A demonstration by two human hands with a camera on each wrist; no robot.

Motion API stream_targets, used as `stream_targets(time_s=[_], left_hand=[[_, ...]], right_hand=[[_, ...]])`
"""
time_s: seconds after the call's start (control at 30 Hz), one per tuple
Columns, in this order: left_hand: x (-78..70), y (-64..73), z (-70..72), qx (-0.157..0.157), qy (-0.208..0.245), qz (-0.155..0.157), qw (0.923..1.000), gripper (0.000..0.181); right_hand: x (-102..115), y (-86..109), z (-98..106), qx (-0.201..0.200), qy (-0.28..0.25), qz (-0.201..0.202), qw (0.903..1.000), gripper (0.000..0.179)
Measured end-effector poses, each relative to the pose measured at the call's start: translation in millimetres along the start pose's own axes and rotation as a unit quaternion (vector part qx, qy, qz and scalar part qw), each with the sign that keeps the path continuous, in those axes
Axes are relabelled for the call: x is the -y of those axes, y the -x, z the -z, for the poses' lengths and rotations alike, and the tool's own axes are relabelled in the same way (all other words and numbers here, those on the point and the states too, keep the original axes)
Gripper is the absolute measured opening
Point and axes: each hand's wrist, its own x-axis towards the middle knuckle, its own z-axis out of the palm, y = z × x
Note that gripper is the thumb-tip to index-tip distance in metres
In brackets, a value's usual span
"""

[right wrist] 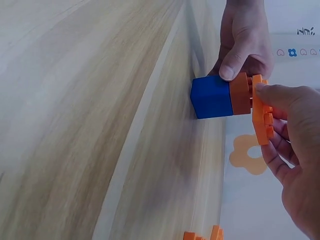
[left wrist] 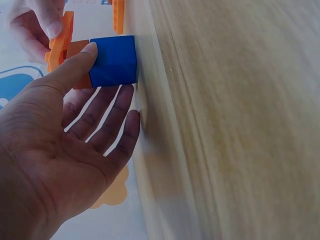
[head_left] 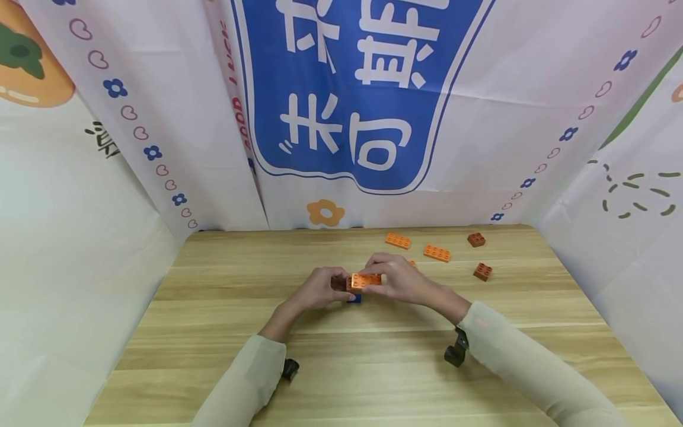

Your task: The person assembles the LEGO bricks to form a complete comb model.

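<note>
A blue block (left wrist: 114, 61) stands on the wooden table with a brown brick (right wrist: 240, 93) stacked on top. My left hand (head_left: 320, 289) grips this stack from the side, its thumb lying across the seam between blue and brown. A flat orange studded brick (head_left: 365, 280) is pinched between the thumb and fingers of my right hand (head_left: 400, 280). The orange brick sits slightly tilted right at the brown brick's studs, with some studs showing in the right wrist view. In the head view it hides most of the stack below.
Toward the back right of the table (head_left: 373, 367) lie two flat orange bricks (head_left: 398, 240) (head_left: 437, 253) and two brown bricks (head_left: 476, 239) (head_left: 482, 271). Another orange piece (head_left: 412, 263) peeks out behind my right hand. A printed cloth (head_left: 213, 196) closes off the back and sides.
</note>
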Motion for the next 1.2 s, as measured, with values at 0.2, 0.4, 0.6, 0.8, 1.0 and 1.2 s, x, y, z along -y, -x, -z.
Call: stream_targets(time_s=[0.2,0.4,0.6,0.8,1.0,1.2], left_hand=[[-0.4,-1.0,-0.5,0.001,-0.011,0.006,0.9999,0.02],[-1.1,-1.2,-1.1,-0.001,-0.011,0.002,0.9999,0.019],[-0.4,-2.0,-0.5,-0.001,-0.005,-0.001,1.0,0.019],[2.1,-3.7,-1.2,0.003,-0.002,0.0,1.0,0.019],[2.6,-4.1,-2.0,0.002,0.005,-0.008,1.0,0.02],[2.0,-2.4,-1.6,-0.004,0.008,-0.012,0.9999,0.02]], right_hand=[[-0.9,-5.9,-5.0,0.006,-0.005,-0.005,1.0,0.03],[2.1,-11.3,-3.2,0.012,-0.002,0.012,0.9999,0.028],[4.1,-16.3,0.2,0.031,-0.007,0.006,0.9995,0.028],[5.1,-19.1,2.5,0.053,-0.024,-0.016,0.9981,0.029],[4.5,-23.5,3.6,0.072,-0.022,-0.033,0.9966,0.029],[7.2,-28.5,5.8,0.094,-0.015,-0.054,0.994,0.03]])
